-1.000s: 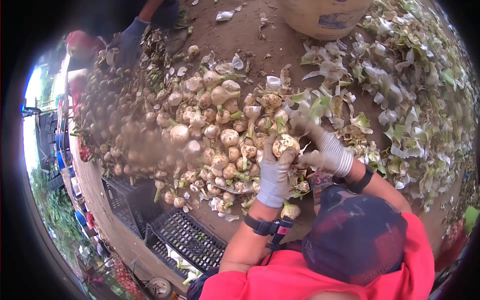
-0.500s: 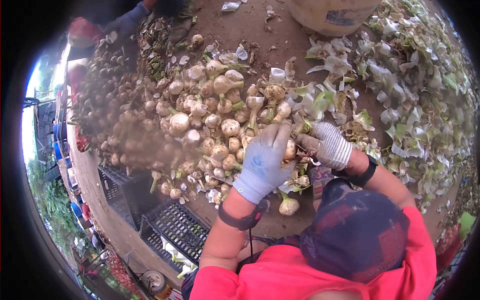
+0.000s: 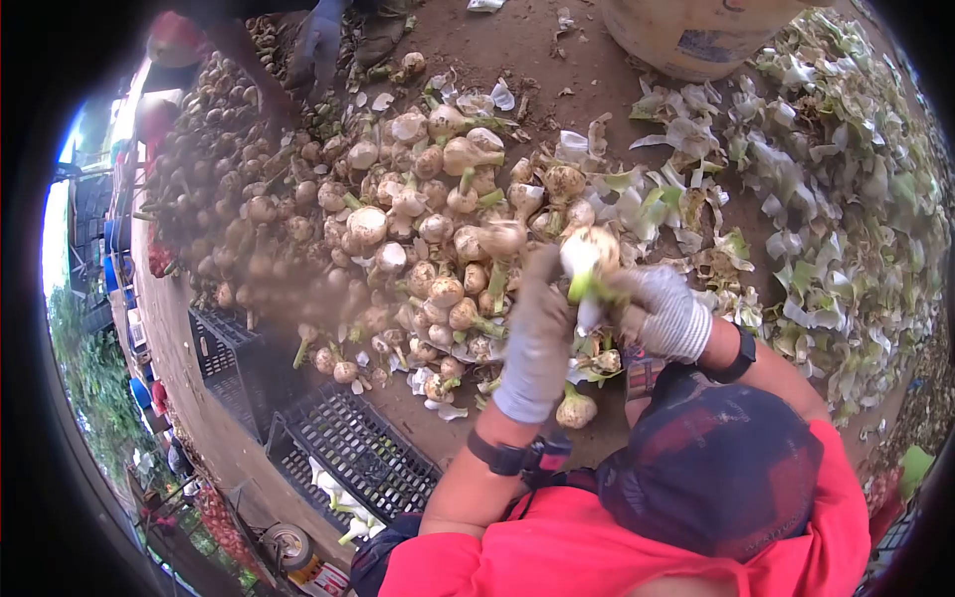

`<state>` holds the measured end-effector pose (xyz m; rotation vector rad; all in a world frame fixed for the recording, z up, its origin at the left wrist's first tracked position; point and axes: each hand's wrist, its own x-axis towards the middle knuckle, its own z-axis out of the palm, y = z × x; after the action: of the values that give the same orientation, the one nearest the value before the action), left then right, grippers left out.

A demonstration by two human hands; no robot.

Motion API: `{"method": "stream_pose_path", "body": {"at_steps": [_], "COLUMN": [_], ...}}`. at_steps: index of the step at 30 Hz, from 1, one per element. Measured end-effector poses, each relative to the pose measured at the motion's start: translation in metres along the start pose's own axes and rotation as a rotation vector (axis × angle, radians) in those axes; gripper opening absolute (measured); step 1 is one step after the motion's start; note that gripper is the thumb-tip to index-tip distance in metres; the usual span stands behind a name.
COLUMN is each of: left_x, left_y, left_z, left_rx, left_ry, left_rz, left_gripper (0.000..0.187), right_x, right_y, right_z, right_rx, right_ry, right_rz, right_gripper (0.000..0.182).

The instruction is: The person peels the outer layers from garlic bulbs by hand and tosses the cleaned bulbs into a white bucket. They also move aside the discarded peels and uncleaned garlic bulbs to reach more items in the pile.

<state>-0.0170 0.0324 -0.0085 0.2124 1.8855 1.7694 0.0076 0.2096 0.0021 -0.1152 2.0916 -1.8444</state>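
Note:
A pale onion (image 3: 591,253) with a green stem is held up between my two gloved hands, its stem end turned down towards me. My left hand (image 3: 534,338), smeared by motion, is closed against the onion's left side. From the right, my right hand (image 3: 665,312) has its fingers closed at the stem; whether a knife or loose skin is in them I cannot make out. Just beyond my hands lies a large heap of unpeeled onions (image 3: 446,291) with soil on them. A single onion (image 3: 576,408) rests on the ground near me.
Peeled skins (image 3: 836,209) cover the ground on the right. A dirty white bucket (image 3: 686,40) stands at the top. Black crates (image 3: 363,438) sit at the lower left, with several white peeled onions (image 3: 338,497). Another person's gloved hand (image 3: 320,40) is at the heap's far end.
The onion has come up into clearer sight between my hands, stem now towards me. My left hand has rotated and moved slightly right and down. The other person's hand has shifted.

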Motion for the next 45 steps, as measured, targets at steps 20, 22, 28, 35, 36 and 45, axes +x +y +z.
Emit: {"method": "stream_pose_path", "body": {"at_steps": [20,22,28,35,36,45], "left_x": [-0.007,-0.003,-0.022,-0.021,-0.021,-0.013], "left_y": [0.008,0.001,-0.006,-0.011,-0.003,-0.027], "left_z": [0.004,0.021,0.0,-0.036,-0.035,-0.012], "left_rx": [-0.522,-0.565,-1.489,-0.407,-1.079,-1.624], "left_ry": [0.167,0.201,0.186,0.343,0.322,0.06], "left_rz": [-0.04,-0.066,-0.134,0.098,0.043,-0.183], "left_gripper": [0.044,0.041,0.033,0.04,0.039,0.05], "right_x": [-0.009,0.001,0.025,-0.011,0.005,0.026], "right_y": [-0.062,-0.067,-0.05,-0.069,-0.06,-0.024], "right_z": [-0.048,-0.024,-0.021,-0.054,-0.052,0.033], "right_rx": [-0.583,-0.62,-0.138,0.224,-0.381,-0.658], "right_ry": [-0.076,-0.116,0.038,-0.726,-0.613,-0.357], "right_rz": [0.225,0.084,0.635,0.591,0.595,0.042], "right_gripper": [0.071,0.051,0.015,0.028,0.041,0.022]}}
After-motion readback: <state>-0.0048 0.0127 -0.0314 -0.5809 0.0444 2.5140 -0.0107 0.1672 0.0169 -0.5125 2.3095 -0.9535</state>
